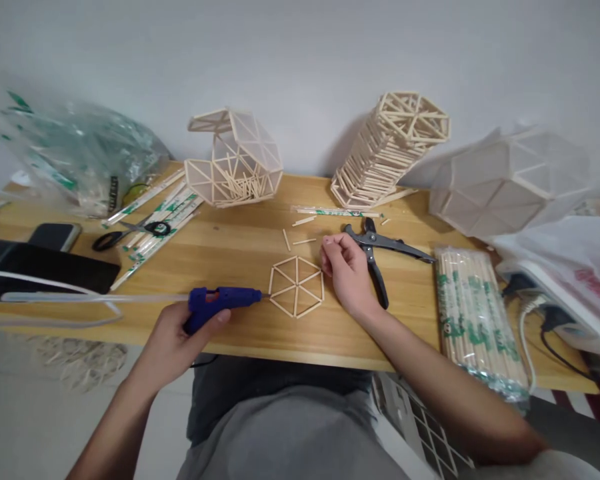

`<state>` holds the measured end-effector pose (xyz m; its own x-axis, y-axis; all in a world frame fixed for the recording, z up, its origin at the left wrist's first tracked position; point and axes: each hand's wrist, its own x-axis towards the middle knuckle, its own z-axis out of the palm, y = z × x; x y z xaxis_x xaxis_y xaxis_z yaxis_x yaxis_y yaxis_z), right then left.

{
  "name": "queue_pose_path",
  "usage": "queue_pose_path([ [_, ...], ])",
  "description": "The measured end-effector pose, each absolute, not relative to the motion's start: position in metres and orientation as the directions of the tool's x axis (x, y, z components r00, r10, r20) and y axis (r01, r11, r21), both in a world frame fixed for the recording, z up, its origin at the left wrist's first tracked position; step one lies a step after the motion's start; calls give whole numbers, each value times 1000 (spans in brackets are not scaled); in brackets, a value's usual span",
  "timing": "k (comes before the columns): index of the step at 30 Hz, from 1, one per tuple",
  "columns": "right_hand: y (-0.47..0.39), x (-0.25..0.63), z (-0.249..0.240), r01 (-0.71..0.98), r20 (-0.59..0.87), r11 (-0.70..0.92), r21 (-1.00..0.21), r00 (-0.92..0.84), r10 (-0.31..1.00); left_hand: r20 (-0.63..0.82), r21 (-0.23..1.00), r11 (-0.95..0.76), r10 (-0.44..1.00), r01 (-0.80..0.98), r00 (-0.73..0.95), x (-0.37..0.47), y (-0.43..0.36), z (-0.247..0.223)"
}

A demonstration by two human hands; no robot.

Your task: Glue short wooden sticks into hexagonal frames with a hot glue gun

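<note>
My left hand (177,347) grips a blue hot glue gun (223,300), its nozzle pointing right at the left corner of a flat hexagon frame (297,284). Thin wooden sticks form the frame's sides and spokes. Beside the hexagon's upper right edge, my right hand (346,270) rests with fingers curled together; what they hold, if anything, is hidden. A few loose short sticks (305,241) lie just above the frame. Black-handled cutting pliers (375,247) lie right behind my right hand.
Along the wall stand an open stick-framed box (235,167) with cut sticks inside, a tall stack of hexagons (387,150) and a pale faceted lantern shape (510,177). Wrapped chopsticks (473,313) and a power strip (565,313) are right; scissors (130,233) and a phone (55,237) left.
</note>
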<state>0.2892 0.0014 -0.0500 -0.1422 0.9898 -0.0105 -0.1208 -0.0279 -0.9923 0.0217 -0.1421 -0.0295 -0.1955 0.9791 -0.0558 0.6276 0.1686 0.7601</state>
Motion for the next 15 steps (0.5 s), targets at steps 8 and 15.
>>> queue_pose_path([
  [8,3,289,-50,-55,18,9,-998,-162,987,-43,722,156,983,674,-181,14,-149,-36],
  [15,3,287,-51,-50,12,4,-999,-158,987,17,652,77,993,754,-116,13,-146,-33],
])
